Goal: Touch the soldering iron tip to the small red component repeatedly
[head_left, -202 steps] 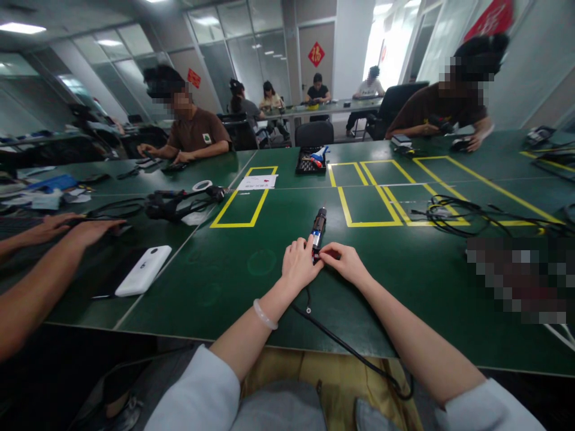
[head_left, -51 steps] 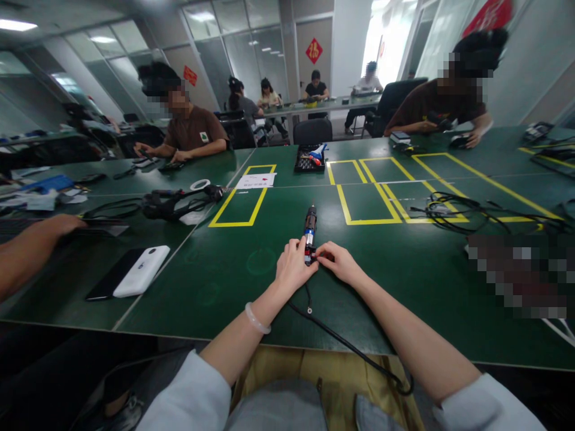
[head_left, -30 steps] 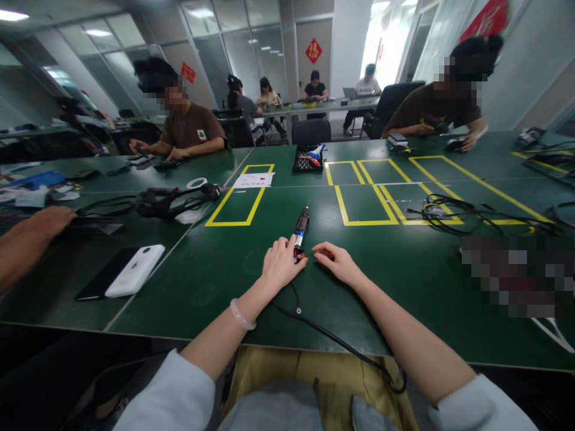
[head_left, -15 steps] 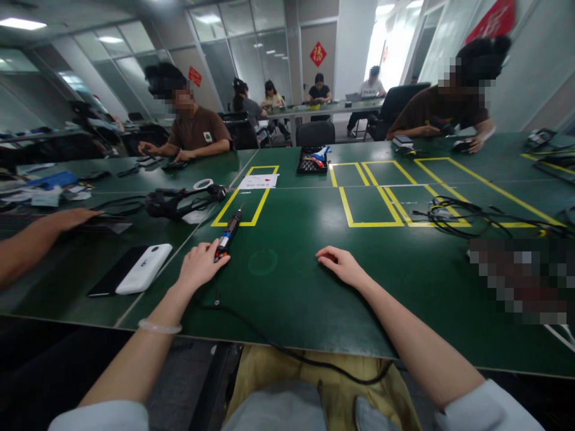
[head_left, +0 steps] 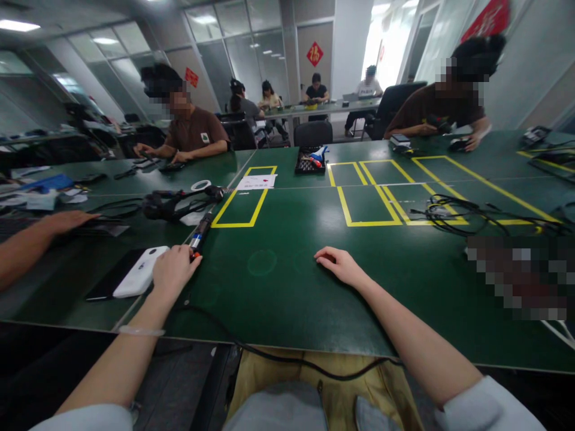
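Observation:
My left hand (head_left: 174, 270) grips the rear end of a dark pen-shaped tool (head_left: 197, 237) with a blue and silver band. The tool lies low over the green table (head_left: 287, 311), its front pointing away from me, near the table seam. Just left of this hand is a white device (head_left: 140, 274) lying on a black flat case (head_left: 108, 276). A black cable (head_left: 269, 350) runs from near my left hand over the table's front edge. My right hand (head_left: 341, 264) rests on the table with its fingers curled together, nothing visible in them.
Yellow tape outlines (head_left: 255, 206) mark the table, one holding a paper sheet (head_left: 257, 182). Farther back is a black tray (head_left: 309, 164) with tools. Black cables (head_left: 449, 212) lie at the right. Another person's hand (head_left: 67, 221) is at the left. Two people sit across the table.
My left hand has moved left with the tool, closer to the white device. The view has shifted slightly; my right hand stays in place.

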Motion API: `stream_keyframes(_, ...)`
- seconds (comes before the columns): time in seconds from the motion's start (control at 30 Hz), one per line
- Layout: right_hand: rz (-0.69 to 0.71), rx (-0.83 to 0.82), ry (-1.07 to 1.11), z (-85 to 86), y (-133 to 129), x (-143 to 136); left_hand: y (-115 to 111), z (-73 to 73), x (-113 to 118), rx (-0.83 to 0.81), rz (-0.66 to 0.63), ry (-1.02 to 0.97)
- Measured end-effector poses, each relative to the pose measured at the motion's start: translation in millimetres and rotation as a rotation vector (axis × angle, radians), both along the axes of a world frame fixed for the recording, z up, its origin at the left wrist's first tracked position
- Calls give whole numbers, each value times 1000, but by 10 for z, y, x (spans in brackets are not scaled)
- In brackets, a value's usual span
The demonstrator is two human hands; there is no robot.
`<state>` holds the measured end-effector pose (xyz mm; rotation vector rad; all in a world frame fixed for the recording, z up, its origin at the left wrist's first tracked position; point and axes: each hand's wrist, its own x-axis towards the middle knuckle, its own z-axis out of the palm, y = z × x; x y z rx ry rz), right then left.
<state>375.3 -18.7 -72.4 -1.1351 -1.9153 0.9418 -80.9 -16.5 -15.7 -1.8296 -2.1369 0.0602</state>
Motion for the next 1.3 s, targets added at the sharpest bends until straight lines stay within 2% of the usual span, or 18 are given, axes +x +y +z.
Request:
stream_keyframes(0.1, -2, -3, 6, -8, 5, -8, -1, 77, 257, 66, 63, -69)
stream_keyframes(0.17, -2, -14, 19, -2, 3, -12, 54, 132, 509, 88, 24, -280)
stream_keyframes(0.23, 2, -29, 31, 4, 2, -11, 123, 169, 861, 37, -132, -626)
stream_keyframes(0.33, 21, -66, 69, 6, 9, -1, 189, 160, 1533, -166, -414, -1135)
stream_keyframes(0.43, 61, -137, 195, 12, 19, 3, 192, 61, 2165, -414, -603, -1357)
stream_keyframes(0.53, 108, -200, 308, 25, 24, -9, 174, -116, 2548, -554, -700, -1452)
stream_keyframes(0.63, 163, -251, 367, 17, 26, -34, 166, -300, 2667, -583, -729, -1503)
stream_keyframes(0.77, 154, -233, 391, -38, 38, -56, 173, -431, 2640, -560, -626, -1629)
stream_keyframes(0.87, 72, -134, 288, -71, 44, -59, 174, -450, 2619, -560, -547, -1693)
stream_keyframes(1.03, -1, 10, 129, -55, 26, -59, 163, -460, 2610, -582, -589, -1715)
stream_keyframes(1.3, 4, 13, 98, -54, 29, -38, 180, -506, 2595, -518, -657, -1626)
